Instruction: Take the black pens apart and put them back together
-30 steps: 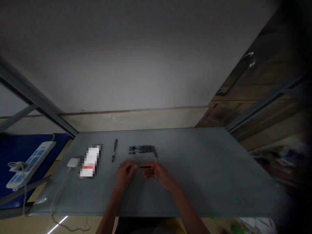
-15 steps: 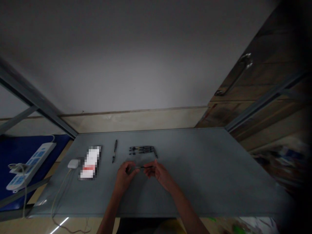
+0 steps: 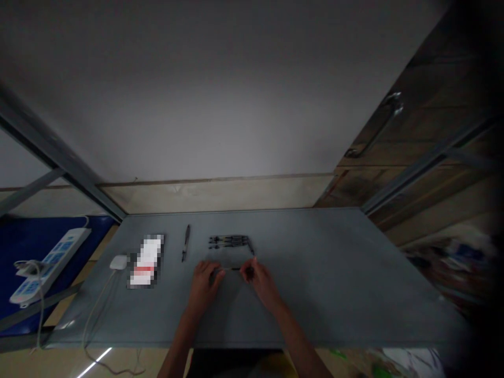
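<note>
My left hand and my right hand hover over the grey table top. Between them lies a thin black pen with a paler section near its left end, its ends pinched in both hands' fingertips. Just beyond my hands, several black pen parts lie side by side in a row. A whole dark pen lies further left, standing lengthwise on the table. Both are out of contact with my hands.
A pixelated white and red packet and a white charger with a trailing cable lie at the table's left. A white power strip rests on a blue surface lower down. A wooden cabinet with a metal handle stands at right.
My left hand has moved right and closed on the pen's left end. My right hand has slid slightly along to the pen's right end, bringing both hands nearer together.
</note>
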### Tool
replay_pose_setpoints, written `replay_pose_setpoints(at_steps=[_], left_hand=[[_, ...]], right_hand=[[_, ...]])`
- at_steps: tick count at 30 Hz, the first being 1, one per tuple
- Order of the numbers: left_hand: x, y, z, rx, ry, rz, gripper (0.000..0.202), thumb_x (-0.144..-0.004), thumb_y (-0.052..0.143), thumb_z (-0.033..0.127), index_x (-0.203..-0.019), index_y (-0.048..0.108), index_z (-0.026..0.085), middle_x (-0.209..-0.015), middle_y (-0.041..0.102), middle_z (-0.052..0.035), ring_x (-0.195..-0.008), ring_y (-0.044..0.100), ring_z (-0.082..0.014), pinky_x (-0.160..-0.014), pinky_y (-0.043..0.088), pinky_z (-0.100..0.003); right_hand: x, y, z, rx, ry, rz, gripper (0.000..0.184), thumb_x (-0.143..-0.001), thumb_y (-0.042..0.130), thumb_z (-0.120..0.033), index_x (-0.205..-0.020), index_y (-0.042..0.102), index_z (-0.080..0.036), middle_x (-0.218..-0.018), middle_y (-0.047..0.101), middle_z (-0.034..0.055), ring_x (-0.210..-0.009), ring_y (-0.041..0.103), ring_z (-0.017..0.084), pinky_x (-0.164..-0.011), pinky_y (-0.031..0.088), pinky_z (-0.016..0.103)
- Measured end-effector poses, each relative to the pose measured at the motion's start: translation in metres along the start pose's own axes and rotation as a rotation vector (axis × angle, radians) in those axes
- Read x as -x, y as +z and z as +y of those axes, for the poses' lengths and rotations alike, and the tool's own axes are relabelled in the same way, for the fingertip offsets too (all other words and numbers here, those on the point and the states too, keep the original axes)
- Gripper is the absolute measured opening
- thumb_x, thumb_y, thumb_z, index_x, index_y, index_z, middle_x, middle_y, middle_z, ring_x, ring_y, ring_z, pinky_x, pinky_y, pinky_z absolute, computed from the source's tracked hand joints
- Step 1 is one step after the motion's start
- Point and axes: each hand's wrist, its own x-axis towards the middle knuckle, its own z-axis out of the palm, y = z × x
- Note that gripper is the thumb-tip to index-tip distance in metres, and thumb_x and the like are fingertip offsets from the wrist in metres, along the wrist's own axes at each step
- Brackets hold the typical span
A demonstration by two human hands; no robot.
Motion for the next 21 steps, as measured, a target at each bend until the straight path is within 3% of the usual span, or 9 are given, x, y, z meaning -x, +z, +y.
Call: replay_pose_setpoints(at_steps=[8, 12, 15, 17, 21], left_hand=[[0.005, 0.003, 0.007, -0.203, 0.143, -0.053, 0.022, -0.093, 0.051, 0.038, -0.096, 0.067, 0.023, -0.094, 0.068, -0.0058, -0.097, 0.058, -0.0260, -0.088, 0.043, -0.041], [0.007, 0.006, 0.008, -0.274, 0.196, -0.088, 0.021, -0.095, 0.048, 0.033, -0.099, 0.066, 0.024, -0.094, 0.067, -0.0051, -0.096, 0.058, -0.0252, -0.086, 0.042, -0.040], [0.007, 0.008, 0.006, -0.268, 0.187, -0.061, 0.021, -0.096, 0.045, 0.030, -0.101, 0.064, 0.023, -0.096, 0.066, -0.0052, -0.095, 0.057, -0.0244, -0.086, 0.043, -0.039], [0.007, 0.008, 0.005, -0.258, 0.179, -0.056, 0.023, -0.096, 0.043, 0.028, -0.102, 0.064, 0.023, -0.098, 0.066, -0.0057, -0.096, 0.056, -0.0243, -0.086, 0.044, -0.038], [0.007, 0.006, 0.006, -0.228, 0.182, -0.085, 0.025, -0.096, 0.043, 0.026, -0.111, 0.063, 0.025, -0.103, 0.066, -0.0059, -0.099, 0.055, -0.0242, -0.088, 0.044, -0.039]], right_hand=[[0.006, 0.005, 0.005, 0.292, -0.046, -0.058, 0.058, -0.091, 0.040, -0.067, -0.073, 0.072, -0.022, -0.062, 0.056, 0.0030, -0.061, 0.049, 0.019, -0.061, 0.038, 0.033], [0.011, 0.017, 0.004, 0.409, -0.114, -0.123, 0.041, -0.093, 0.046, -0.056, -0.100, 0.074, -0.027, -0.069, 0.060, 0.0024, -0.067, 0.054, 0.021, -0.066, 0.042, 0.035], [0.013, 0.024, 0.005, 0.474, -0.155, -0.147, 0.033, -0.094, 0.050, -0.046, -0.118, 0.068, -0.033, -0.084, 0.069, 0.0030, -0.076, 0.060, 0.025, -0.076, 0.046, 0.039], [0.013, 0.027, 0.004, 0.499, -0.186, -0.156, 0.033, -0.094, 0.052, -0.041, -0.125, 0.064, -0.036, -0.104, 0.071, 0.0037, -0.093, 0.063, 0.028, -0.089, 0.045, 0.043], [0.014, 0.032, 0.002, 0.588, -0.243, -0.205, 0.039, -0.094, 0.053, -0.037, -0.133, 0.058, -0.037, -0.131, 0.065, 0.0042, -0.119, 0.058, 0.031, -0.105, 0.039, 0.047]])
